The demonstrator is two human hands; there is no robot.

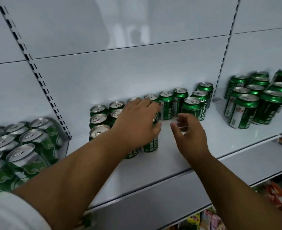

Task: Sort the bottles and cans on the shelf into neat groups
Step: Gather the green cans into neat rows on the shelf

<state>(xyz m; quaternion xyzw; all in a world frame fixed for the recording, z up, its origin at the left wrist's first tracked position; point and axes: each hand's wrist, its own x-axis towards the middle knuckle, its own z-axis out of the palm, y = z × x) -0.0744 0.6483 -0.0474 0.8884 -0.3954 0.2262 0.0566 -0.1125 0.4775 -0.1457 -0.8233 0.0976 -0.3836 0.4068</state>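
Observation:
Green beer cans stand in clusters on a white shelf (pixel 178 156). My left hand (pixel 137 122) reaches over the middle-left cluster (pixel 98 120), its fingers and thumb curved round the top of one green can (pixel 151 144). A row of cans (pixel 166 105) runs along the back wall to the right of it, with one can (pixel 192 107) further forward. My right hand (pixel 191 131) hovers just in front of that can, fingers loosely curled and slightly blurred, holding nothing.
A wrapped pack of green cans (pixel 29 146) fills the left bay behind a clear divider (pixel 65 143). Another cluster of cans (pixel 246 110) stands in the right bay. Snack packets (pixel 276 193) lie on the shelf below.

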